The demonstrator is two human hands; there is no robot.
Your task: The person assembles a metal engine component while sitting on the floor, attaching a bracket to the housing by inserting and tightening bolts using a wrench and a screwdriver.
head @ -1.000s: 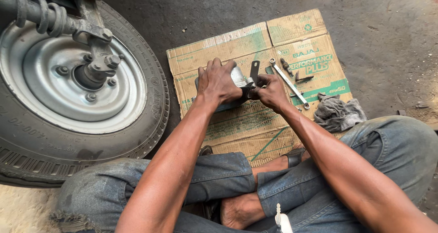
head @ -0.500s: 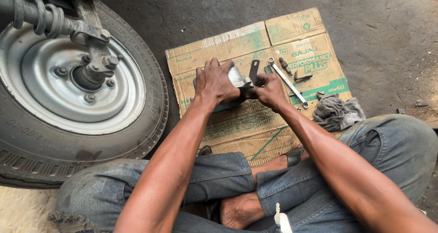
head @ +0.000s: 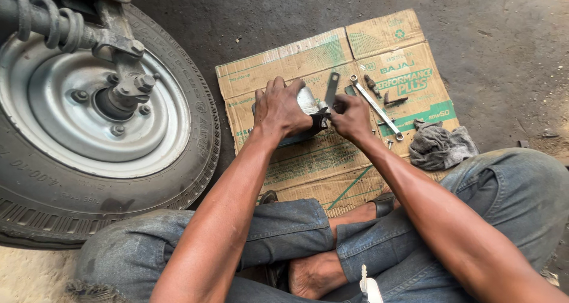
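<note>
I sit cross-legged on the ground before a flattened cardboard sheet [head: 308,60]. My left hand [head: 281,106] presses down on a grey and black metal part [head: 308,101] lying on the cardboard. My right hand [head: 351,116] grips a dark spanner [head: 331,88] at the part's right side, its handle pointing away from me. The part is mostly hidden under my left hand.
A tyre on a silver wheel [head: 89,113] with a spring strut [head: 53,24] stands at the left. On the cardboard lie a long silver spanner [head: 376,107] and small dark bits [head: 373,85]. A grey rag [head: 440,144] rests by my right knee.
Both hands stay on the part and spanner. The view has shifted slightly; the hands sit a little lower on the cardboard.
</note>
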